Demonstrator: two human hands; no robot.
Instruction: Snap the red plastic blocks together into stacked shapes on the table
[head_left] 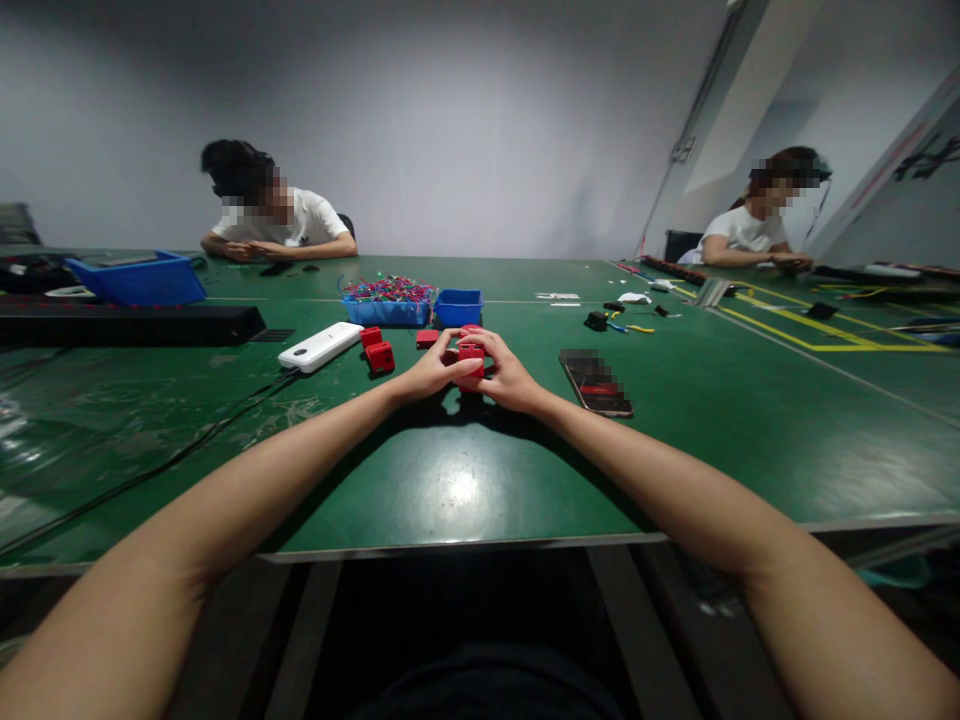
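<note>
Both of my hands meet around a small red block [471, 353] in the middle of the green table. My left hand [439, 368] grips it from the left side, thumb across its front. From the right, my right hand [504, 373] has its fingers curled over the same block. More red shows just behind and below it, partly hidden by my fingers. A flat red piece [427, 340] lies just beyond my left hand. Farther left, two red blocks [379, 357] sit beside a white power bank [321, 347].
Behind my hands stand a blue bin of colourful wires [390, 303] and a smaller blue bin [458, 306]. A phone [596, 382] lies to the right, with pliers [626, 325] beyond. Black cables [187, 450] run left. Two people sit across the table [465, 500].
</note>
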